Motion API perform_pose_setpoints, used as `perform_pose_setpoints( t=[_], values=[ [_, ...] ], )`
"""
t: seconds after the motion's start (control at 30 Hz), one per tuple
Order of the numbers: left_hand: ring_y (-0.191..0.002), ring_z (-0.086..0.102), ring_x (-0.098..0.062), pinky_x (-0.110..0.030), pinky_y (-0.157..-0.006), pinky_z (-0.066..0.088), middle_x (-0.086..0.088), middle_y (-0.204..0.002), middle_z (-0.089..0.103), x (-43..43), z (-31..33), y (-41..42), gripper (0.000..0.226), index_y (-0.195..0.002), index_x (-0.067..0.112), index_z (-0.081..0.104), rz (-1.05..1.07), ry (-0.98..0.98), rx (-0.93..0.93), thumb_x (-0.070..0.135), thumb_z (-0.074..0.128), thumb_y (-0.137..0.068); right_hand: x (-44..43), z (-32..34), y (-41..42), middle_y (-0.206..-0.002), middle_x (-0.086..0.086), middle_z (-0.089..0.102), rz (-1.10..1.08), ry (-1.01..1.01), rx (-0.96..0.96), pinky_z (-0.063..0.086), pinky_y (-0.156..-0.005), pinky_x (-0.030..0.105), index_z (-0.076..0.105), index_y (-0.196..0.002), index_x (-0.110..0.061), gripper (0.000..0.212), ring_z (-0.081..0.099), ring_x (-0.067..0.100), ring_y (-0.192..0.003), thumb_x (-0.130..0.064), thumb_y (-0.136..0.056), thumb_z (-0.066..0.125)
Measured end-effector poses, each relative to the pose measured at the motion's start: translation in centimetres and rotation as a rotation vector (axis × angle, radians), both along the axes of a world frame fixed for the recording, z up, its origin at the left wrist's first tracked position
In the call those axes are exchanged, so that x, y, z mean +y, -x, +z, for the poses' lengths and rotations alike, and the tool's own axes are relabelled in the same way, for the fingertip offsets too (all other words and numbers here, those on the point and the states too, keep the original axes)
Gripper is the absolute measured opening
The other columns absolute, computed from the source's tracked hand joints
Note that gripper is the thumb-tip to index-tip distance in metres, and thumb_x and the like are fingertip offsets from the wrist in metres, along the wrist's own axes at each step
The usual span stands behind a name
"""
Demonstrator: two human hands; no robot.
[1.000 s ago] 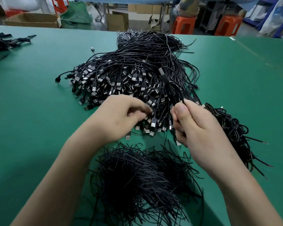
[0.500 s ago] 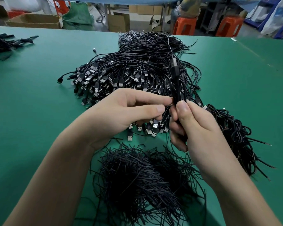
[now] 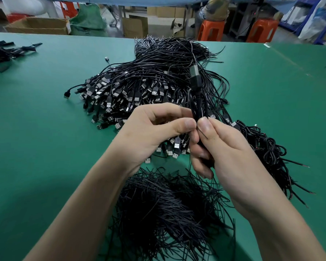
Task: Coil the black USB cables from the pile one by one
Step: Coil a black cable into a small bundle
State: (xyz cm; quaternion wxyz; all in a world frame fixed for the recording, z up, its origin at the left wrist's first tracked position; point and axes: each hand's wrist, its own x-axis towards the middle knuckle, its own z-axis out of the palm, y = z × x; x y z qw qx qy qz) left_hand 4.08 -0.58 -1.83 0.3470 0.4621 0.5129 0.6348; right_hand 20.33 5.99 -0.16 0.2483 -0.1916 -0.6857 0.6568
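A big pile of black USB cables (image 3: 139,85) lies on the green table (image 3: 36,129), plugs facing me. One black USB cable (image 3: 196,87) stands folded upright above the pile, its plug at the top. My right hand (image 3: 222,147) grips the folded strands below the plug. My left hand (image 3: 152,132) pinches the same cable with thumb and forefinger, right beside my right thumb. Both hands hover over the pile's near edge.
A heap of thin black ties (image 3: 167,210) lies just below my hands. Coiled cables (image 3: 267,151) are stacked to the right. More black cables (image 3: 6,51) lie at the far left. Cardboard boxes (image 3: 38,25) and orange stools (image 3: 211,31) stand beyond the table.
My right hand lifted one cable out of the pile and turned it upright. My left hand left the plugs, rose and closed on the cable next to my right thumb.
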Motion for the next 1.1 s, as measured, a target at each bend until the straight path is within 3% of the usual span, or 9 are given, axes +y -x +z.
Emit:
perform_pose_setpoints(
  t=[0.17, 0.3, 0.43, 0.57, 0.7, 0.83, 0.9, 1.03, 1.1],
  values=[
    [-0.098, 0.068, -0.015, -0.032, -0.091, 0.055, 0.001, -0.095, 0.074, 0.4, -0.6, -0.5, 0.009, -0.092, 0.007, 0.081, 0.025, -0.057, 0.004, 0.011, 0.077, -0.084, 0.5, 0.0, -0.5, -0.060, -0.008, 0.038, 0.024, -0.041, -0.055, 0.034, -0.046, 0.021, 0.052, -0.076, -0.017, 0.041, 0.038, 0.012, -0.049, -0.034, -0.110, 0.035],
    [-0.101, 0.068, -0.012, -0.025, -0.093, 0.051, 0.007, -0.096, 0.074, 0.5, -0.7, -0.5, 0.011, -0.085, 0.008, 0.081, -0.063, -0.086, 0.023, 0.013, 0.073, -0.091, 1.1, 0.2, -1.1, -0.060, -0.007, 0.037, 0.115, 0.009, -0.091, 0.032, -0.048, 0.022, 0.055, -0.078, -0.019, 0.040, 0.038, 0.012, -0.047, -0.040, -0.108, 0.037],
    [-0.085, 0.068, -0.011, -0.022, -0.090, 0.050, 0.006, -0.074, 0.072, 0.5, -0.7, -0.9, 0.019, -0.084, 0.014, 0.077, -0.162, -0.058, -0.033, 0.022, 0.064, -0.096, 1.5, 0.1, -1.4, -0.060, -0.006, 0.034, 0.203, 0.143, -0.091, 0.026, -0.049, 0.027, 0.055, -0.081, -0.017, 0.038, 0.033, 0.011, -0.042, -0.039, -0.108, 0.039],
    [-0.088, 0.070, -0.009, -0.023, -0.090, 0.052, 0.002, -0.079, 0.075, 0.4, -1.0, -1.3, 0.018, -0.090, 0.010, 0.077, -0.201, -0.071, -0.124, 0.025, 0.068, -0.093, 1.6, 0.1, -1.5, -0.060, -0.006, 0.029, 0.300, 0.292, -0.073, 0.027, -0.046, 0.022, 0.054, -0.076, -0.021, 0.035, 0.025, 0.009, -0.041, -0.044, -0.101, 0.047],
    [-0.073, 0.067, 0.000, -0.015, -0.079, 0.051, 0.011, -0.072, 0.072, 0.4, -0.7, -1.7, 0.016, -0.092, 0.026, 0.078, -0.217, -0.095, -0.147, 0.040, 0.073, -0.089, 1.4, 0.1, -1.2, -0.062, -0.007, 0.026, 0.400, 0.474, 0.039, 0.017, -0.044, 0.023, 0.054, -0.076, -0.023, 0.030, 0.021, 0.006, -0.045, -0.043, -0.097, 0.050],
    [-0.068, 0.064, 0.002, -0.012, -0.073, 0.051, 0.012, -0.070, 0.069, 0.3, -0.7, -1.5, 0.013, -0.092, 0.029, 0.080, -0.165, -0.107, -0.147, 0.028, 0.067, -0.094, 1.4, 0.2, -1.1, -0.067, -0.005, 0.023, 0.458, 0.617, 0.103, 0.016, -0.048, 0.025, 0.056, -0.084, -0.018, 0.025, 0.018, 0.008, -0.050, -0.035, -0.099, 0.046],
    [-0.067, 0.063, 0.001, -0.012, -0.072, 0.051, 0.012, -0.068, 0.067, 0.3, -0.7, -1.5, 0.016, -0.095, 0.022, 0.078, -0.127, -0.112, -0.135, 0.027, 0.064, -0.093, 1.4, 0.3, -1.1, -0.068, -0.005, 0.023, 0.447, 0.633, 0.114, 0.016, -0.050, 0.027, 0.058, -0.088, -0.017, 0.023, 0.017, 0.010, -0.052, -0.033, -0.098, 0.045],
    [-0.067, 0.060, 0.002, -0.014, -0.069, 0.050, 0.017, -0.070, 0.061, 0.5, -0.6, -1.7, 0.040, -0.098, -0.017, 0.063, -0.047, -0.102, -0.042, 0.023, 0.063, -0.098, 1.0, -0.1, -0.6, -0.066, -0.003, 0.031, 0.304, 0.509, 0.096, 0.023, -0.048, 0.026, 0.059, -0.090, -0.015, 0.027, 0.025, 0.012, -0.050, -0.033, -0.099, 0.043],
    [-0.064, 0.064, -0.005, -0.023, -0.060, 0.055, 0.011, -0.083, 0.061, 0.5, -0.4, -1.8, 0.037, -0.095, -0.015, 0.064, -0.014, -0.071, -0.035, 0.022, 0.062, -0.100, 0.8, -0.3, -0.4, -0.064, 0.001, 0.044, 0.185, 0.344, 0.049, 0.035, -0.047, 0.028, 0.058, -0.091, -0.008, 0.034, 0.036, 0.016, -0.049, -0.035, -0.102, 0.041]
  ],
)
